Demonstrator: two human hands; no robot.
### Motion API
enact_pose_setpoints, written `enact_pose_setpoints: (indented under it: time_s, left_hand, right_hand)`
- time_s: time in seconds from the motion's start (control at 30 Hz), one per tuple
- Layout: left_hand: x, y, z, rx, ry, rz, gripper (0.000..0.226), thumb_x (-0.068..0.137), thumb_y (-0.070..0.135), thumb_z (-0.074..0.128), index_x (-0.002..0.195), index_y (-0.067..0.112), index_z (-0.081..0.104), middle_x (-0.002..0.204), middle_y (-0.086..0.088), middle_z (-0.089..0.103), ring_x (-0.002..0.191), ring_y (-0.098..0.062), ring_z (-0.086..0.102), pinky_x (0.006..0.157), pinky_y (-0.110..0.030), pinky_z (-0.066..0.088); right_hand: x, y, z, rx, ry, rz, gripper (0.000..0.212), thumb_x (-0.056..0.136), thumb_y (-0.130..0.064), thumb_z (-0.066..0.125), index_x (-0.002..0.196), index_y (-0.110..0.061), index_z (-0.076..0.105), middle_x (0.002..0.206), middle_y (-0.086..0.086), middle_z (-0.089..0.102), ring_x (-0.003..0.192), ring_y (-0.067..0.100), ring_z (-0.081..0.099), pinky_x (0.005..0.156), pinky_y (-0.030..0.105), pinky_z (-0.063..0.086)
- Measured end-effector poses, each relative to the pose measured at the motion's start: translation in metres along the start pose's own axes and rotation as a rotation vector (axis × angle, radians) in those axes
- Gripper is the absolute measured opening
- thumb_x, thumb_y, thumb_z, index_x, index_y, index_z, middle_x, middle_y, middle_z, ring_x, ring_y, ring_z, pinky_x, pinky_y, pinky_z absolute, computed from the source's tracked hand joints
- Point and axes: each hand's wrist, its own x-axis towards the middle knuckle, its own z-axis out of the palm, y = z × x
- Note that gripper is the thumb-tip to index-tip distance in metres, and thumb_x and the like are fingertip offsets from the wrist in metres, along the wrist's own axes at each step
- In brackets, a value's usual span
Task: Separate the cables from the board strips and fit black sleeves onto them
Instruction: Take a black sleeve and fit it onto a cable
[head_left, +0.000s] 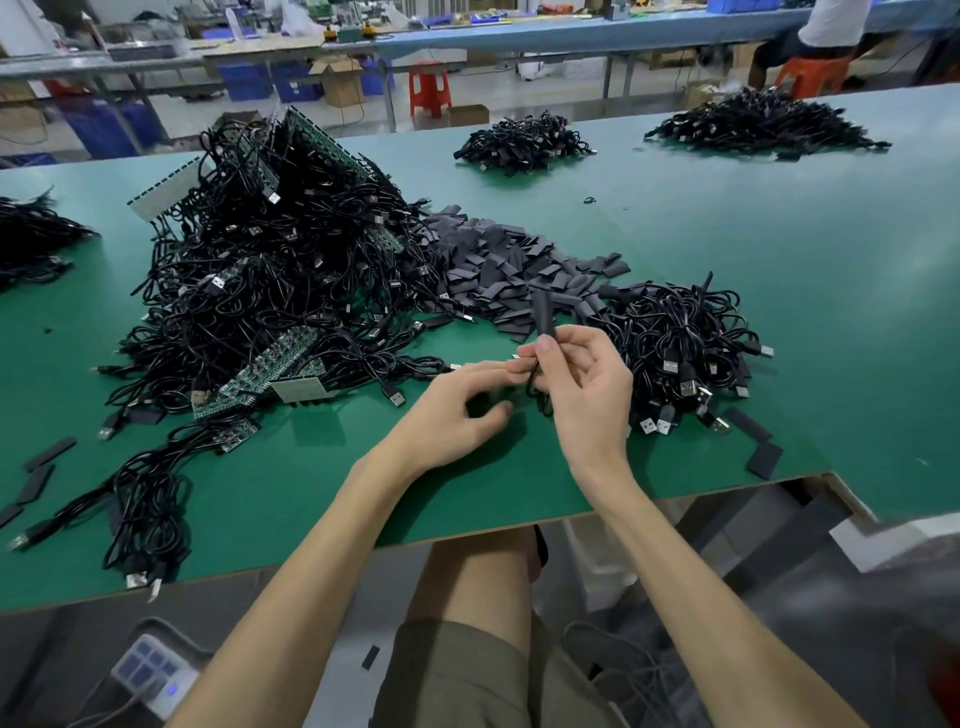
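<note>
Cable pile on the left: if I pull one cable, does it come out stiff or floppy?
Probably floppy: the cables lie in loose loops. It would likely snag and drag neighbours, since they are tangled. The board strips among them probably add weight.

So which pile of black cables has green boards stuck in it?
The biggest pile, left of the sleeve heap. Green board strips poke out of it; the other piles show only black cables.
</note>
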Motion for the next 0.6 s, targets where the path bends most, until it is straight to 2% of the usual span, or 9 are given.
enact_pose_setpoints:
  time_s: [0.1,0.17,0.23,0.33,0.47,0.6]
  left_hand:
    - [-0.001,0.0,0.002,0.174,0.008,0.066,0.042,0.09,0.03,0.077,0.128,0.017,0.068,0.136,0.003,0.059,0.119,-0.02,0.051,0.11,-0.033,0.038]
    - [-0.002,0.002,0.002,0.302,0.017,0.125,0.049,0.089,0.044,0.076,0.129,0.019,0.066,0.135,0.0,0.053,0.116,-0.022,0.046,0.106,-0.03,0.037]
    - [-0.002,0.004,0.003,0.364,0.011,0.166,0.054,0.09,0.051,0.071,0.132,0.018,0.063,0.139,0.0,0.052,0.123,-0.021,0.045,0.108,-0.031,0.036]
    - [-0.003,0.011,0.003,0.374,-0.013,0.193,0.044,0.097,0.047,0.062,0.128,0.016,0.06,0.134,0.002,0.059,0.125,-0.018,0.05,0.106,-0.03,0.038]
    - [-0.01,0.019,0.003,0.298,0.085,0.122,0.032,0.101,0.045,0.053,0.112,0.015,0.057,0.103,0.002,0.067,0.094,-0.015,0.056,0.087,-0.029,0.04]
    - [-0.012,0.02,0.002,0.293,0.175,0.079,0.034,0.103,0.045,0.049,0.108,0.013,0.057,0.096,0.001,0.067,0.084,-0.012,0.05,0.078,-0.024,0.034]
  right_hand:
    - [0.001,0.001,0.001,0.011,0.011,-0.008,0.006,0.104,-0.013,0.06,0.108,-0.011,0.056,0.095,0.011,0.077,0.091,0.031,0.076,0.081,0.047,0.062]
    - [0.001,0.0,0.001,0.022,0.012,-0.01,0.007,0.105,-0.011,0.058,0.109,-0.008,0.054,0.094,0.012,0.077,0.086,0.029,0.077,0.079,0.045,0.063]
    - [0.0,0.0,0.001,0.019,0.026,-0.01,0.009,0.105,-0.011,0.058,0.111,-0.006,0.054,0.095,0.011,0.076,0.084,0.028,0.077,0.079,0.043,0.063]
    - [0.0,0.001,0.001,-0.003,0.055,-0.015,0.01,0.105,-0.012,0.058,0.111,-0.006,0.054,0.095,0.011,0.075,0.085,0.027,0.077,0.084,0.044,0.061]
    - [0.002,0.003,0.0,-0.067,0.099,-0.021,0.004,0.103,-0.015,0.06,0.106,-0.015,0.057,0.094,0.01,0.073,0.083,0.019,0.071,0.08,0.035,0.056]
    - [0.003,0.004,0.0,-0.056,0.1,0.003,0.003,0.103,-0.016,0.058,0.106,-0.016,0.057,0.097,0.012,0.071,0.082,0.015,0.068,0.071,0.026,0.054]
